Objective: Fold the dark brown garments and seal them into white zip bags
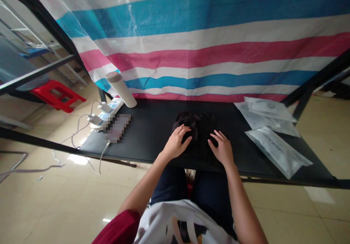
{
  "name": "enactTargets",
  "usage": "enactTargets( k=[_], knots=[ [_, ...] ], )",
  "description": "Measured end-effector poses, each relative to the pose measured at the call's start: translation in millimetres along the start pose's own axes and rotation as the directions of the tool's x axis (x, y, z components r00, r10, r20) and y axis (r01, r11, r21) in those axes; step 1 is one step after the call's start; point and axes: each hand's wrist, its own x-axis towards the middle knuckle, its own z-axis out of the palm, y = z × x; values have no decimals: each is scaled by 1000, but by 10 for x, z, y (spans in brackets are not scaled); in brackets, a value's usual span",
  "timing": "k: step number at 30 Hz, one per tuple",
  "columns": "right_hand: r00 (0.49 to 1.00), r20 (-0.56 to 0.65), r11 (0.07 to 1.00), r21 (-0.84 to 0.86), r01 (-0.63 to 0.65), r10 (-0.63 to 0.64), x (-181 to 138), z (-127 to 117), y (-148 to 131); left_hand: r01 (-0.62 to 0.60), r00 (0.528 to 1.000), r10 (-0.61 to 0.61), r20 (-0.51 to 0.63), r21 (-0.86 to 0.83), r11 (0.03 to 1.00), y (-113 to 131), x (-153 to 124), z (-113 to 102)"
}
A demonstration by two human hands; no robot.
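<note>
At the bottom of the frame are a white shirt (153, 220), a dark red sleeve (120, 229) at lower left and dark trousers (171, 189) under the front edge of the black counter (153, 123). Just above, near the middle of the frame, are both hands. The left hand (177, 142) lies on the left part of a black cloth (203, 119), palm down, fingers slightly bent and thumb held apart. The right hand (222, 147) is at the cloth's right side, its fingers spread and thumb apart; whether it touches the cloth is hard to tell, black on black. The cloth lies bunched on the counter, at the centre of the frame.

Right of centre, a clear bag (279, 151) with dark lettering lies aslant, and more bags (269, 114) overlap just behind it. Left of centre is a phone (119, 127), pixelated, with a cable (102, 156) running down over the counter's edge. Behind it, a white power strip (117, 104) carries two plugs, and a pale bottle (122, 90) stands just beside it.

A striped sheet (191, 36) hangs across the top. At far left, a red stool (60, 93) stands on the tiled floor (68, 200).
</note>
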Motion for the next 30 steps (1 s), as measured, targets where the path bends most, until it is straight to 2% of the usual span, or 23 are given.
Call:
enactTargets(
  k=[3,6,10,12,15,18,20,22,24,27,30],
  knots=[
    [1000,-6,1000,19,-9,10,8,-5,-9,7,996,-25,85,198,980,-182,-95,59],
    [1000,-25,999,45,-9,10,27,-39,-32,-31,985,-24,174,307,951,-262,-195,118],
    [999,-43,994,103,38,-33,-73,-175,-114,-61,987,1,161,364,929,-276,-391,36],
    [993,48,990,95,101,-106,-236,-262,-175,-72,982,0,187,379,923,-285,-546,-37],
    [954,206,976,45,212,-216,-583,-377,-255,-99,962,-10,271,386,917,-306,-836,-100],
    [923,284,965,33,260,-259,-901,-483,-263,-83,954,-36,296,380,921,-307,-1092,-131],
    [909,321,964,73,255,-265,-1023,-563,-225,-42,953,-57,297,319,947,-296,-1183,-186],
    [906,334,964,150,221,-260,-1053,-643,-177,33,954,-92,286,204,978,-284,-1191,-276],
    [930,299,963,229,146,-212,-996,-703,-149,130,957,-148,250,90,987,-284,-1122,-371],
    [972,231,962,271,-34,-31,-789,-715,-174,229,963,-223,151,-23,973,-319,-910,-439],
    [967,192,954,218,-207,166,-514,-629,-239,249,969,-248,19,-87,965,-386,-614,-372]
  ],
)
